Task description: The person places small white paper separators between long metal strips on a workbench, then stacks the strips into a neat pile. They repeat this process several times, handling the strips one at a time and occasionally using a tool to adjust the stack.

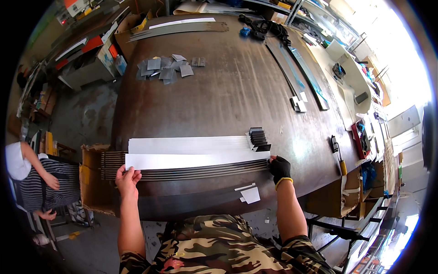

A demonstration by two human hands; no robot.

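A long white strip [196, 161] lies lengthwise in front of me, over the far edge of a row of long dark metal bars [205, 173]. My left hand [127, 181], bare, pinches its left end between thumb and fingers. At the right end, my right hand [280, 170], in a black glove with a yellow cuff, has its fingertips closed on the strip's corner beside the bar ends. Just beyond lies a stack of similar white strips [187, 145]. Several small dark bent pieces [258, 139] sit in a row at that stack's right end.
The brown table [219, 100] carries grey squares [166, 68], long strips [305, 73] at the right and a yellow-handled tool [340, 157]. White scraps [250, 194] lie near its front edge. A cardboard box [96, 182] adjoins the left edge; another person [43, 178] is beyond it.
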